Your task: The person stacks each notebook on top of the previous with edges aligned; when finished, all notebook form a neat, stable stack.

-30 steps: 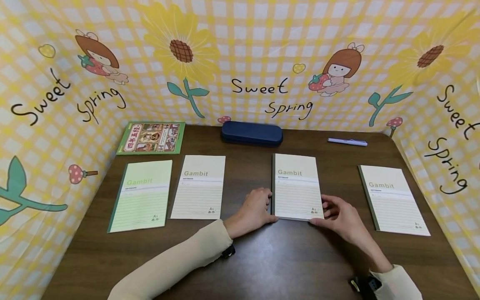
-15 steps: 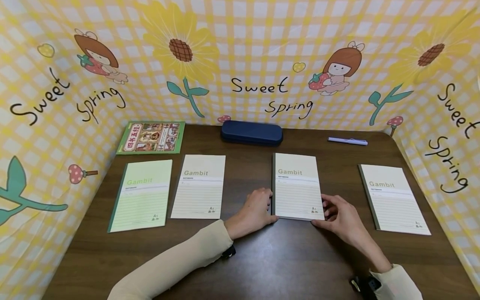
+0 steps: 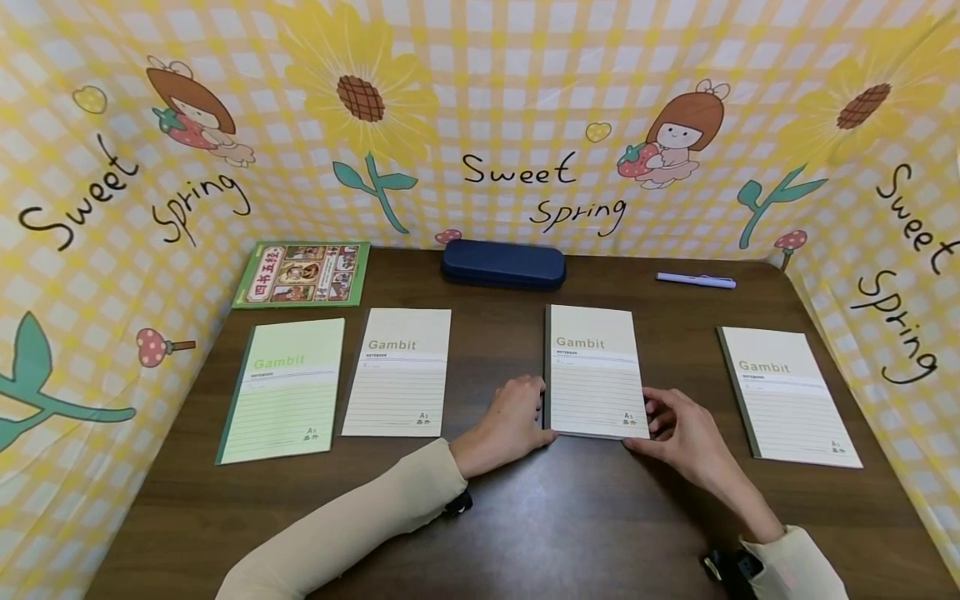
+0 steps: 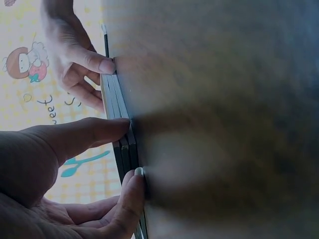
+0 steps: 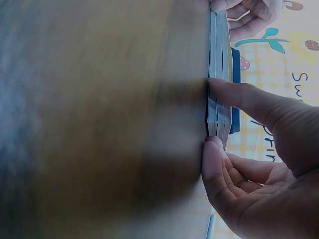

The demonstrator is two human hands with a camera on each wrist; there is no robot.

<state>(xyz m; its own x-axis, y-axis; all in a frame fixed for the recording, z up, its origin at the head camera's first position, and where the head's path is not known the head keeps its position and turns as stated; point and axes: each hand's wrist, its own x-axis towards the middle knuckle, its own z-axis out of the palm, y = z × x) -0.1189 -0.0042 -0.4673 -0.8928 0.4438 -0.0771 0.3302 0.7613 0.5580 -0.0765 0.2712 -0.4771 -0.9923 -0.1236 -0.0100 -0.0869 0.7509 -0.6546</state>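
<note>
A small stack of cream Gambit notebooks (image 3: 596, 375) lies on the table between both hands, dark spine to the left. My left hand (image 3: 506, 425) grips its near left corner, thumb at the front edge and fingers along the spine. At the near right corner, my right hand (image 3: 686, 433) holds the stack the same way, thumb in front, fingers bent against the side. Both wrist views show the layered edges (image 5: 219, 107) lying closely flush, with the thumb (image 4: 107, 130) across them in the left one.
Left of the stack lie a cream notebook (image 3: 397, 375) and a green one (image 3: 281, 392); another cream notebook (image 3: 791, 400) is at right. Behind are a picture-covered book (image 3: 303, 275), a navy case (image 3: 504, 265) and a lilac pen (image 3: 695, 281). A checked cloth (image 3: 495, 100) walls the table.
</note>
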